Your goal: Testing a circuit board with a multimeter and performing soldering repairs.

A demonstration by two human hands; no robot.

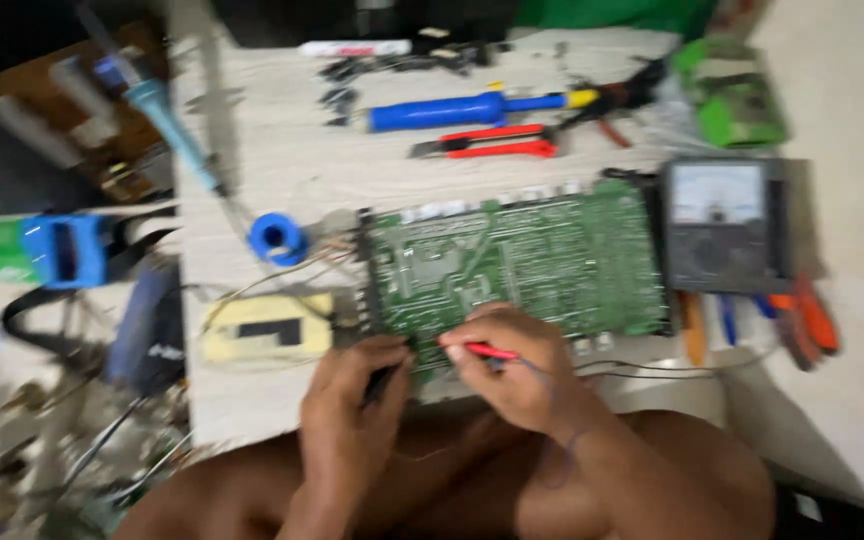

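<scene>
i see the green circuit board [517,265] flat on the table [282,170], beside the analog meter [724,225]. right hand [512,365] pinches a red probe [487,351] at the board's near edge; left hand [352,395] is curled on a dark probe [384,378], fingers together. risk, as i judge it: a tip could skid and bridge neighbouring joints. both wrists bend down over the lap.

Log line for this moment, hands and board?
left hand: black probe on circuit board | right hand: red probe on board | meter: beside board
</scene>
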